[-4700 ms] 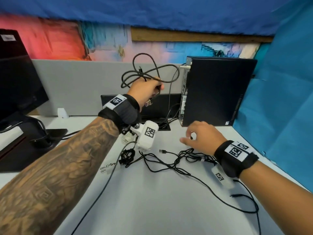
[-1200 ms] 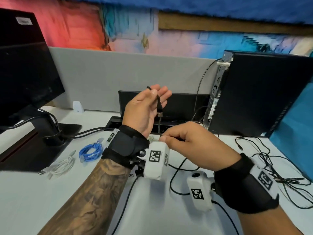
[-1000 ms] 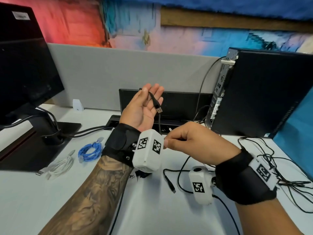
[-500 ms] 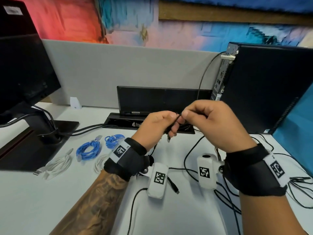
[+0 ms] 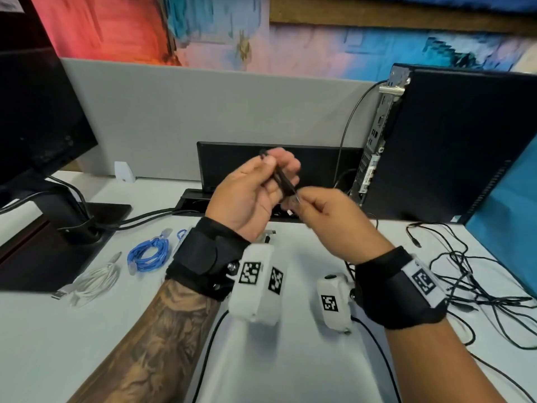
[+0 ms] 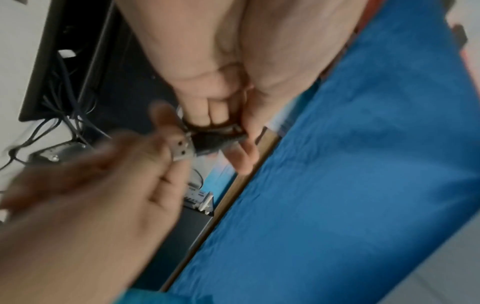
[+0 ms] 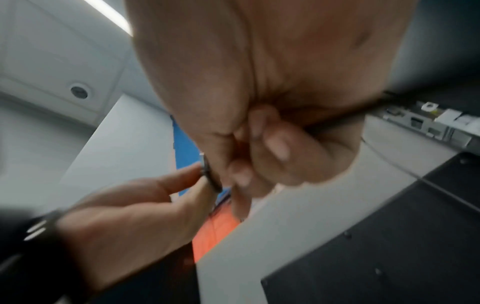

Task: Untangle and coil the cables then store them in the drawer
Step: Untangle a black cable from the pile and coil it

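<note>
**Winding the short black cable into a tight coil above the worktop**

Nearest the front edge of the worktop [image 5: 290, 359] a loose black lead ran between the two forearms. Above the middle, the left hand [image 5: 252, 193] was curled round a small bundle of black cable [image 5: 280, 178], thumb clamped on the loops. The right hand [image 5: 328, 222] was pinched on the metal USB plug [image 6: 183, 149] at the cable's free end, just beside the left fingers.

To finish this coil well, the right hand would likely need to keep light tension while tucking the plug end round or through the loops, and the left thumb should not ease until the tail is locked, or the loops may spring open.

Toward the left edge lay a coiled white cable [image 5: 96, 282] and a coiled blue cable [image 5: 149, 253], apparently done. Toward the right edge a black tangle [image 5: 476, 289] remained unsorted. At the far edge stood a monitor [image 5: 37, 112] and computer tower [image 5: 453, 141]. No drawer was in view
</note>
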The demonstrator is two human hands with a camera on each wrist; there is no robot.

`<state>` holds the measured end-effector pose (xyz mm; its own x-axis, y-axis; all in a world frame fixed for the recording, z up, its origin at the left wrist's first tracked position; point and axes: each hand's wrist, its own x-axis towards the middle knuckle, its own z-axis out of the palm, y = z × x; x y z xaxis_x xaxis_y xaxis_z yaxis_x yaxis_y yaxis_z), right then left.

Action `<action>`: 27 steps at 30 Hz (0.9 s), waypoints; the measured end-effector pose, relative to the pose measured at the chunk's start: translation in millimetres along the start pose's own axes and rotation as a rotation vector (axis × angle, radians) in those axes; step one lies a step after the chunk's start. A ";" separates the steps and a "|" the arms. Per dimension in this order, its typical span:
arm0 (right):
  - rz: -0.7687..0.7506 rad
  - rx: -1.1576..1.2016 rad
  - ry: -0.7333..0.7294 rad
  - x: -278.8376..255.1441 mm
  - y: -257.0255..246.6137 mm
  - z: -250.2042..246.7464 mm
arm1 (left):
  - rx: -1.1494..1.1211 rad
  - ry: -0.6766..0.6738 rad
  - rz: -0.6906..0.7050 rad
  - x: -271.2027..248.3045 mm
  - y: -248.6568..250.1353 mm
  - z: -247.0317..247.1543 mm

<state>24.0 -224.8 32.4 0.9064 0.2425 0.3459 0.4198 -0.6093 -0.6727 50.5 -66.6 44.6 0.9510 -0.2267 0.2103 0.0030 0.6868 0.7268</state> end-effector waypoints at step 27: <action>-0.017 -0.096 -0.122 -7.3 -3.1 3.4 | -0.095 -0.013 -0.066 -4.0 8.0 -2.5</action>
<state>16.2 -222.1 29.7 0.9007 0.3397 0.2709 0.4340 -0.6726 -0.5994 47.5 -58.4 47.9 0.9437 -0.2819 0.1729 0.0952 0.7322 0.6744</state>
